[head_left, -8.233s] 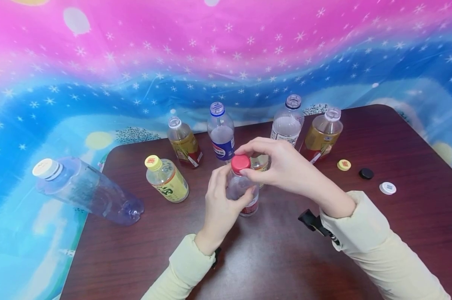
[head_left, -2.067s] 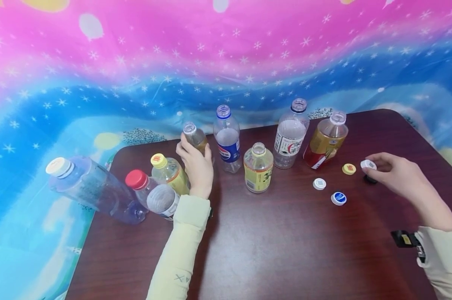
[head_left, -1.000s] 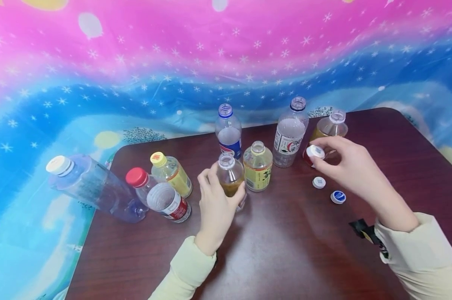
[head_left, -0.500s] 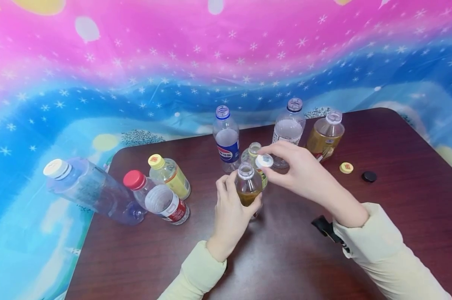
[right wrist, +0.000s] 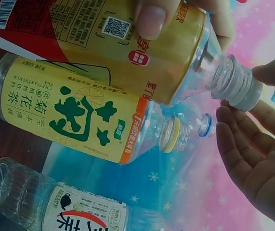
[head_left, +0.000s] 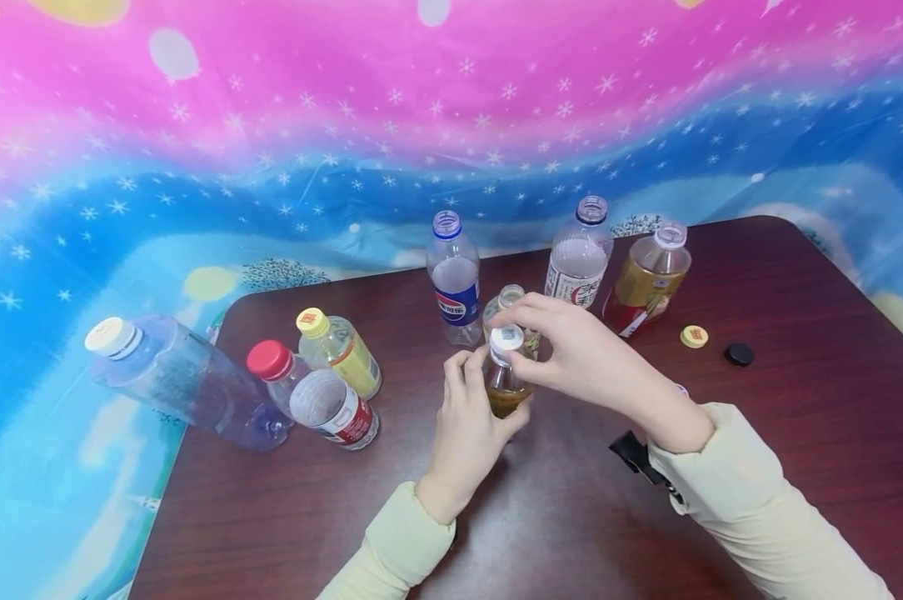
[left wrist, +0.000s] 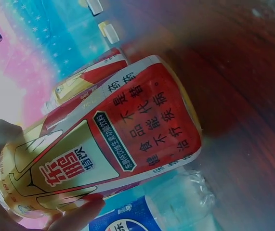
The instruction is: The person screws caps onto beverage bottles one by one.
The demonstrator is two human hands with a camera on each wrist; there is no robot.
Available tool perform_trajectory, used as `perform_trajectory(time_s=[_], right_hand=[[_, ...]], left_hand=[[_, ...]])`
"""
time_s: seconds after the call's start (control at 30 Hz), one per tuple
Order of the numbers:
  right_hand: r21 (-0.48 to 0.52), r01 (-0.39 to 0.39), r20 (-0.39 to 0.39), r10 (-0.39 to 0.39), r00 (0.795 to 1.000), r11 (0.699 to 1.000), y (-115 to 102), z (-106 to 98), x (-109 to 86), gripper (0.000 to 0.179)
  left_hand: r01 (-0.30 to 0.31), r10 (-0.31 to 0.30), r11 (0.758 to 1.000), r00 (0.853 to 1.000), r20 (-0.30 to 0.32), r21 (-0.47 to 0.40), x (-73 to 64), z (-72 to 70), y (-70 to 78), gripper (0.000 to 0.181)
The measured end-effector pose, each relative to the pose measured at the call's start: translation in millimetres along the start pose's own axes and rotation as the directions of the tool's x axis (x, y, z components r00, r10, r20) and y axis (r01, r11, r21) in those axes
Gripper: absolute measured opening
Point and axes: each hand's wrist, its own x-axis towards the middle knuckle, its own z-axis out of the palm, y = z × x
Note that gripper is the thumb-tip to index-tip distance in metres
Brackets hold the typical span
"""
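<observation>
In the head view my left hand [head_left: 470,425] grips a gold-and-red drink bottle [head_left: 506,400] around its body, near the middle of the table. My right hand [head_left: 586,354] pinches a white cap [head_left: 507,337] at the bottle's mouth. The right wrist view has that cap [right wrist: 247,90] sitting over the neck, with thumb and fingertips against its sides. The label of the bottle [left wrist: 103,130] fills much of the left wrist view, and its base appears lifted off the table. Right behind it stands an uncapped yellow-label tea bottle [right wrist: 74,108], mostly covered by my right hand in the head view.
Uncapped at the back stand a Pepsi bottle [head_left: 457,302], a clear white-label bottle [head_left: 574,271] and another gold-and-red bottle [head_left: 646,279]. Leftward are red-capped [head_left: 346,417], yellow-capped [head_left: 357,367] and large bluish [head_left: 189,383] bottles. Yellow [head_left: 694,337] and black [head_left: 740,354] caps lie right.
The red-capped bottle, earlier between my hands, now stands at left. My left hand brought the gold-and-red bottle forward from the back. My right hand carried a white cap from the right onto its mouth.
</observation>
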Motion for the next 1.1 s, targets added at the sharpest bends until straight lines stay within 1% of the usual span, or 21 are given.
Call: perform_trajectory(time_s=[0.33, 0.6, 0.7, 0.87, 0.97, 1.03, 1.1], right_hand=[[-0.017, 0.046, 0.012, -0.046, 0.999, 0.999, 0.8, 1.6, 0.1, 0.028], [-0.035, 0.049, 0.021, -0.048, 0.999, 0.998, -1.0, 2.2, 1.7, 0.027], [-0.036, 0.023, 0.028, -0.022, 0.999, 0.999, -1.3, 2.3, 2.1, 0.026], [-0.033, -0.051, 0.035, 0.052, 0.998, 0.998, -2.0, 2.8, 3.7, 0.024], [-0.029, -0.08, 0.04, 0.082, 0.996, 0.996, -1.6, 3.7, 4.2, 0.027], [-0.007, -0.068, 0.049, 0.068, 0.996, 0.998, -0.2, 4.0, 4.0, 0.032], [0.024, -0.023, 0.061, 0.021, 0.998, 0.999, 1.9, 3.9, 3.2, 0.037]], left_hand=[[0.002, -0.002, 1.0, 1.0, -0.012, -0.01, -1.5, 1.8, -3.1, 0.076], [-0.015, 0.015, 1.0, 1.0, -0.021, -0.021, -2.0, 1.9, -4.6, 0.077], [-0.02, 0.019, 0.999, 1.0, -0.014, -0.026, -1.8, 1.7, -5.0, 0.078], [-0.017, 0.016, 0.999, 1.0, -0.009, -0.029, -1.4, 1.6, -5.4, 0.077], [-0.016, 0.016, 0.999, 1.0, -0.01, -0.032, -1.4, 1.8, -5.4, 0.077], [-0.021, 0.021, 0.999, 1.0, -0.012, -0.033, -1.4, 2.0, -5.9, 0.078], [-0.03, 0.029, 0.999, 0.999, -0.015, -0.034, -1.4, 2.1, -6.4, 0.077]])
